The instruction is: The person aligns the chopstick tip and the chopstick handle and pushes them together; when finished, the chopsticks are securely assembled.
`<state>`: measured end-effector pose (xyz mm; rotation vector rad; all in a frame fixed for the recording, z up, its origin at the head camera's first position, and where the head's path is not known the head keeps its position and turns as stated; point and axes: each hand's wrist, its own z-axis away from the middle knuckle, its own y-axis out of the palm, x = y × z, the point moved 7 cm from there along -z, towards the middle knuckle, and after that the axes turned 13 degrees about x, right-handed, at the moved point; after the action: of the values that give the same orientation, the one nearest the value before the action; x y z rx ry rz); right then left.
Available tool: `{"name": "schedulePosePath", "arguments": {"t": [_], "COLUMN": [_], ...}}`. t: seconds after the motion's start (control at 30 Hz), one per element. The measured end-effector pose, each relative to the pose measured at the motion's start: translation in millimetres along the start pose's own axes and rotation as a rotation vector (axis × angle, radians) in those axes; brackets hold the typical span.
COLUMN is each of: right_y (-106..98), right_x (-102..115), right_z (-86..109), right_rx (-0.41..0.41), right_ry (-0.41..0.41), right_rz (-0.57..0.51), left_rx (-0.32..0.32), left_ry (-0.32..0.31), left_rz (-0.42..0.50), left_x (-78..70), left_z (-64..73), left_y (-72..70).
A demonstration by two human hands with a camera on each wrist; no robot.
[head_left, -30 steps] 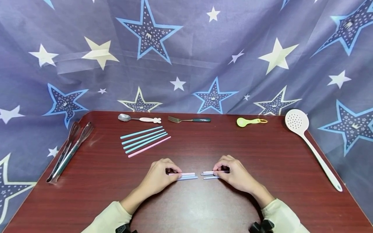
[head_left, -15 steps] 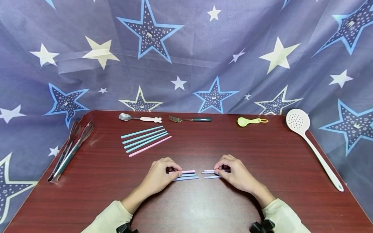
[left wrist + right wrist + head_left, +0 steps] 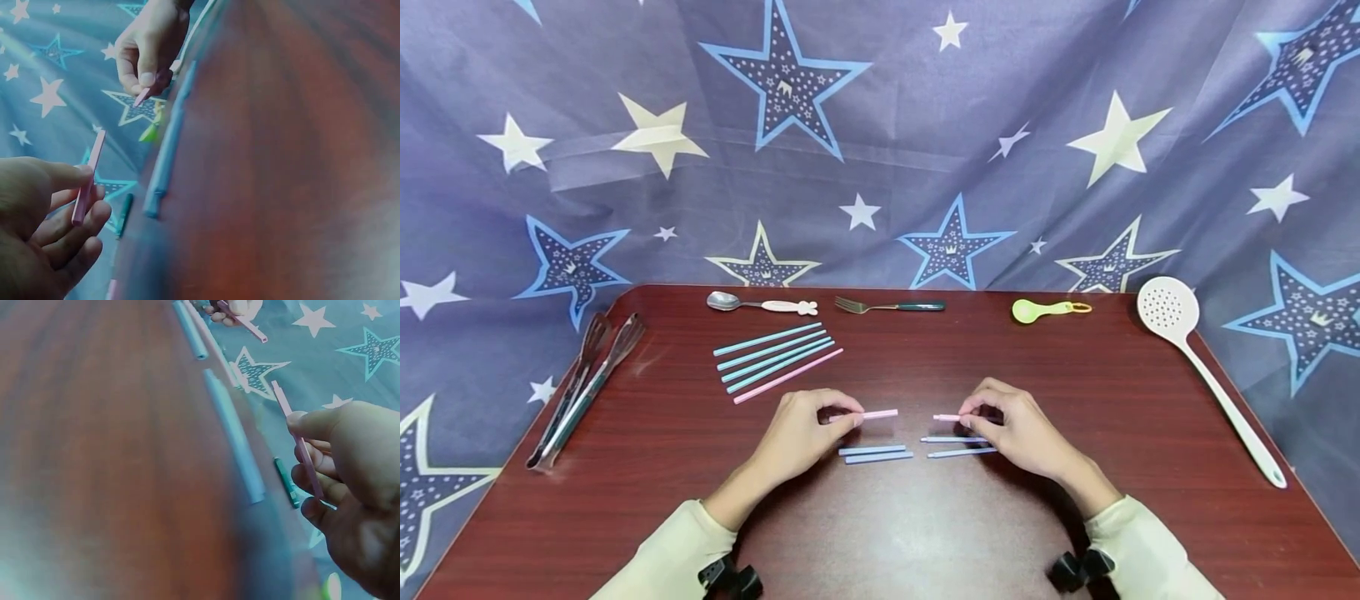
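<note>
"So, what does the left hand have?"

"A short pink rod, pinched between thumb and fingers, its free end pointing toward the right hand."

"And that right hand?"

"It pinches a pink rod with a narrower tip, the tip sticking out toward the left hand. The two pink pieces are apart, with a gap between the hands."

"What lies close to the fingers?"

"On the person's side of the left hand's fingertips, two short blue rods lie side by side on the table. Two blue rods with narrower tips lie likewise on the person's side of the right hand's fingertips, their tips facing the other pair."

"And beyond the left hand?"

"Four long light-blue sticks and a long pink stick, slanting roughly alongside one another. Farther off from that hand are a spoon with a white handle and a fork with a dark green handle. Well to the left of it lie metal tongs."

"Beyond the right hand?"

"A light-green measuring spoon, well apart from it, and far to that hand's right a white skimmer. Past everything hangs a star-patterned curtain."
</note>
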<state>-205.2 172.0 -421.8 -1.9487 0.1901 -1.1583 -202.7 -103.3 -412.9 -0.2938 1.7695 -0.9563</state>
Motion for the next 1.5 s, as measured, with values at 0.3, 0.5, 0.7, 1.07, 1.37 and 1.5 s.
{"name": "schedulePosePath", "arguments": {"t": [0.3,0.5,0.7,1.07,1.37,1.5], "right_y": [-26.8,-27.7,-26.6,-22.9,-20.8,-19.1], "right_x": [19.8,28.8,32.2,38.5,40.7,41.0], "right_z": [-17.1,-24.2,-26.4,-28.2,-28.3,-28.7], "right_rx": [-0.058,-0.058,-0.074,-0.089,-0.091,-0.093], "right_ry": [-0.054,-0.067,-0.071,-0.109,-0.113,-0.114], "right_rz": [0.012,-0.019,-0.027,-0.041,-0.029,-0.026], "left_rx": [-0.013,-0.038,-0.051,-0.064,-0.057,-0.058], "left_ry": [0.059,0.068,0.068,0.107,0.108,0.118], "left_rz": [0.028,0.031,0.026,0.035,0.025,0.003], "left_x": [-18.6,-24.8,-27.7,-34.2,-35.4,-36.7], "left_z": [-11.0,-14.3,-16.4,-18.1,-17.9,-18.5], "left_y": [-14.3,-15.7,-17.4,-15.2,-14.1,-13.5]}}
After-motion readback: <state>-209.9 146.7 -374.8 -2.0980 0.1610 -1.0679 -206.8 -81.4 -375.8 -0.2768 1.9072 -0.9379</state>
